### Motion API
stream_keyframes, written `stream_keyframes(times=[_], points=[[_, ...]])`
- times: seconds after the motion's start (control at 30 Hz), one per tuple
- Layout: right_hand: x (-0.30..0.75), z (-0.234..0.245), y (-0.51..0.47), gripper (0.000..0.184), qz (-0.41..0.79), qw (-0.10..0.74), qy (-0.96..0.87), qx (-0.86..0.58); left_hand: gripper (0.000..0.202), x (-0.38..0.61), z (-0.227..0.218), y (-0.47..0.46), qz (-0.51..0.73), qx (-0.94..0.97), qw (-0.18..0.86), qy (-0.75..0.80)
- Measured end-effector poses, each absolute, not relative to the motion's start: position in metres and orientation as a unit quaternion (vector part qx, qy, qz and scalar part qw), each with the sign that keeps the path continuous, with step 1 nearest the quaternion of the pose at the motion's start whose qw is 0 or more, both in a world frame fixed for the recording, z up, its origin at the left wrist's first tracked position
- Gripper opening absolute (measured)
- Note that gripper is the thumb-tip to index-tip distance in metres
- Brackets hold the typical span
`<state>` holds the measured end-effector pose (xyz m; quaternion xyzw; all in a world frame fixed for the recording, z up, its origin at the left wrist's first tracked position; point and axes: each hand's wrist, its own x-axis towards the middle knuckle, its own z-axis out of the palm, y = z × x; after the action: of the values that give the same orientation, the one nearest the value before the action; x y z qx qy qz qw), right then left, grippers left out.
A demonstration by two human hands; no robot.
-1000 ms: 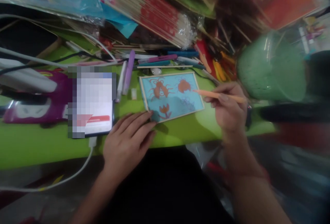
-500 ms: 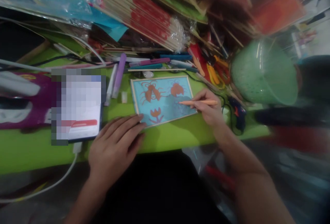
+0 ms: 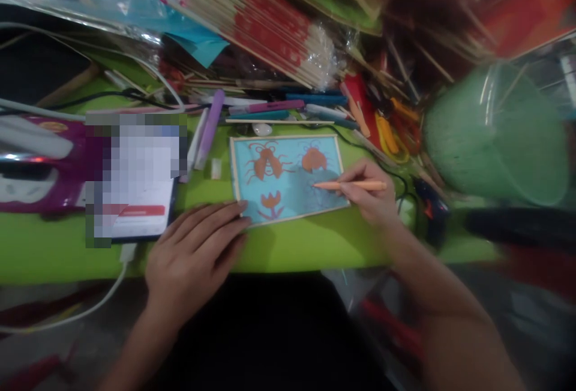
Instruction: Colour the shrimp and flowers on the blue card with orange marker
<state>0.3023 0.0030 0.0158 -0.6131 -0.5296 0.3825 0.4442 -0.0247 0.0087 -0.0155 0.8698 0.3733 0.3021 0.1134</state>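
A light blue card (image 3: 294,208) edged with thin wooden strips lies on the green tabletop. Two orange beetle drawings (image 3: 269,164) run along its upper half, and an orange tulip drawing (image 3: 270,200) is at its lower left. My right hand (image 3: 369,193) pinches an orange marker (image 3: 360,186), its tip at the card's shaded lower right, where faint lines show. My left hand (image 3: 198,253) lies flat with fingers stretched out, fingertips on the card's lower left corner. Left of the card lies a small pale block (image 3: 216,169), possibly an eraser.
A phone (image 3: 139,187) with a white cable lies at the left beside a purple-and-white power strip (image 3: 36,190). Markers (image 3: 210,130), scissors (image 3: 389,136) and bundled sticks (image 3: 265,25) crowd behind the card. A green bin (image 3: 490,133) and a dark glue gun (image 3: 432,205) are right.
The camera view has shifted slightly, so the bin appears farther right. My right hand and the marker tip stay over the card's lower right; my left hand remains at its corner.
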Motion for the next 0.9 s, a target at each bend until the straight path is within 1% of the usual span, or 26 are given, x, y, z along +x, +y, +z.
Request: stream_keyframes(times=[0.5, 0.9], points=[[0.3035, 0.0140, 0.0027, 0.017, 0.367, 0.431, -0.544, -0.619, 0.027, -0.0232, -0.0164, 0.0084, 0.307, 0.874, 0.088, 0.365], [0.2994, 0.0144, 0.0013, 0.013, 0.367, 0.434, -0.545, -0.617, 0.027, -0.0227, -0.0159, 0.0091, 0.305, 0.877, 0.088, 0.361]])
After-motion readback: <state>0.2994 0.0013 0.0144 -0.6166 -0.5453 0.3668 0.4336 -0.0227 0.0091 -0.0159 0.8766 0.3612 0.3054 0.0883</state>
